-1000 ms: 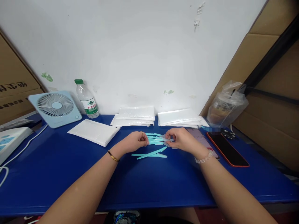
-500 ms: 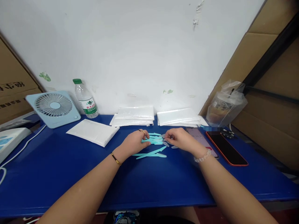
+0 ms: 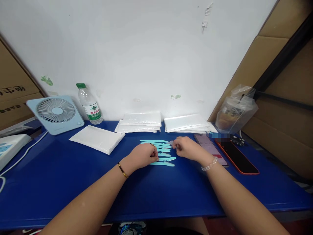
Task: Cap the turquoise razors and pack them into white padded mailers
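Several turquoise eyebrow razors [image 3: 166, 164] lie roughly side by side on the blue table, blades toward the right. My left hand [image 3: 143, 155] is over their handles, its thumb and fingertips closed on one razor [image 3: 171, 159] near the front of the row. The palm hides part of the handles. At the blade ends, my right hand [image 3: 187, 147] has its fingers curled in a pinch by a clear plastic blade cap [image 3: 170, 143]. How firmly it grips the cap is partly hidden by the fingers.
White padded mailers lie in a left stack [image 3: 140, 119] and a right stack [image 3: 187, 123] by the wall; a single mailer [image 3: 97, 138] lies farther left. Two phones, one showing a timer [image 3: 207, 147], one orange-edged [image 3: 237, 156], flank my right hand. Fan [image 3: 57, 112], bottle [image 3: 91, 104] and bagged drink [image 3: 231, 114] stand behind.
My left hand has moved slightly nearer me and closed on a front razor. The crossed front razors now lie more parallel, and the loose clear caps near my right hand are gone from view.
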A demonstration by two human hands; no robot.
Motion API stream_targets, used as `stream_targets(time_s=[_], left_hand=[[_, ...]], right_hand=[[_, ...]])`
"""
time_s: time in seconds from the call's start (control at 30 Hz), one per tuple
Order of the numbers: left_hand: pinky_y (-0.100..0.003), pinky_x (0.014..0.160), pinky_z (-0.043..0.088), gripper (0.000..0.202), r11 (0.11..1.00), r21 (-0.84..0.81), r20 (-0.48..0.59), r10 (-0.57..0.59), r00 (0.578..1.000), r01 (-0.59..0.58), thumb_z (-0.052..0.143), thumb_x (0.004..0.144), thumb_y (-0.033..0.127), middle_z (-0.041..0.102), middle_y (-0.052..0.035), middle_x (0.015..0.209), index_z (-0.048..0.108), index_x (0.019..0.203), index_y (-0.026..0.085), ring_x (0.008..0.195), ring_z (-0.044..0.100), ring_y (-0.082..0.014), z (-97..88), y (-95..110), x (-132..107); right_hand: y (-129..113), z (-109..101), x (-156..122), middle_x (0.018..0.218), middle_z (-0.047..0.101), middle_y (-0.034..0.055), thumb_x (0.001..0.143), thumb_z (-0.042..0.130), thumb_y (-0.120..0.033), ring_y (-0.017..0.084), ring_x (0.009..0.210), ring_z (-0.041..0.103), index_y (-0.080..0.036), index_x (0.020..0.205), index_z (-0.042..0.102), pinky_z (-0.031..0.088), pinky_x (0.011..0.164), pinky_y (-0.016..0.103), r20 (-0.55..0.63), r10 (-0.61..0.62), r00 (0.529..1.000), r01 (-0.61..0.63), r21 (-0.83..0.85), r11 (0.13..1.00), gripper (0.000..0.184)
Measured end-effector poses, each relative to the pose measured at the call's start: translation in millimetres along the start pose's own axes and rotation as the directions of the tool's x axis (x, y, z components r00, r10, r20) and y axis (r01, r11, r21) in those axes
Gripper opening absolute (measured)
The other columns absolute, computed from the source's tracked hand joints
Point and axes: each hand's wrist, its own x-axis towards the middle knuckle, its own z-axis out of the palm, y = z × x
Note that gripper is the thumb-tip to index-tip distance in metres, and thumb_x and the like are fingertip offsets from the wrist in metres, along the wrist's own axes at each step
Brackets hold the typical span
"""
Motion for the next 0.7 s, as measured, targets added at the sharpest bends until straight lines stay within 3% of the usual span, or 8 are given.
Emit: stream_targets(time_s=[0.1, 0.23, 0.33, 0.7], left_hand=[[-0.024, 0.056, 0.036, 0.016, 0.999, -0.042, 0.009, -0.015, 1.0, 0.015, 0.055, 0.078, 0.032, 0.064, -0.0019, 0.076, 0.064, 0.074, 0.019, 0.07, 0.057, -0.0153, -3.2, -1.7, 0.1], [-0.024, 0.055, 0.036, 0.021, 0.996, -0.083, -0.033, -0.047, 0.998, 0.044, 0.053, 0.079, 0.036, 0.064, -0.0017, 0.077, 0.064, 0.076, 0.019, 0.067, 0.056, -0.0147, -9.2, -9.5, 0.4], [-0.025, 0.058, 0.037, 0.022, 0.994, -0.088, -0.074, -0.064, 0.995, 0.058, 0.053, 0.079, 0.038, 0.064, -0.0023, 0.081, 0.064, 0.076, 0.019, 0.069, 0.056, -0.0154, -12.3, -13.8, -0.1], [-0.025, 0.056, 0.037, 0.028, 0.981, -0.18, -0.06, -0.086, 0.994, 0.074, 0.052, 0.079, 0.043, 0.063, -0.0035, 0.081, 0.064, 0.079, 0.018, 0.069, 0.055, -0.0156, -15.6, -11.9, -0.9]], right_hand=[[5.7, -10.2, -2.5, 0.071, 0.063, 0.0024, 0.074, 0.055, -0.018, 0.013, 0.061, 0.059, -0.016, 0.082, 0.062, 0.043, 0.056, 0.024, 0.054, 0.094, 0.994, -0.107, 0.323, 0.94, 0.011], [9.9, -27.8, -6.8, 0.07, 0.067, 0.0046, 0.074, 0.063, -0.032, 0.015, 0.065, 0.064, -0.013, 0.086, 0.061, 0.052, 0.061, 0.027, 0.167, 0.153, 0.974, -0.226, 0.654, 0.722, 0.022], [9.0, -34.0, -8.4, 0.069, 0.068, 0.0064, 0.071, 0.068, -0.034, 0.015, 0.064, 0.065, -0.011, 0.083, 0.062, 0.053, 0.063, 0.029, 0.176, 0.146, 0.973, -0.229, 0.722, 0.654, 0.027], [-5.6, -19.6, -2.7, 0.074, 0.071, 0.0063, 0.07, 0.07, -0.039, 0.017, 0.072, 0.068, -0.014, 0.084, 0.064, 0.055, 0.064, 0.028, 0.159, 0.118, 0.98, -0.198, 0.773, 0.602, 0.03]])
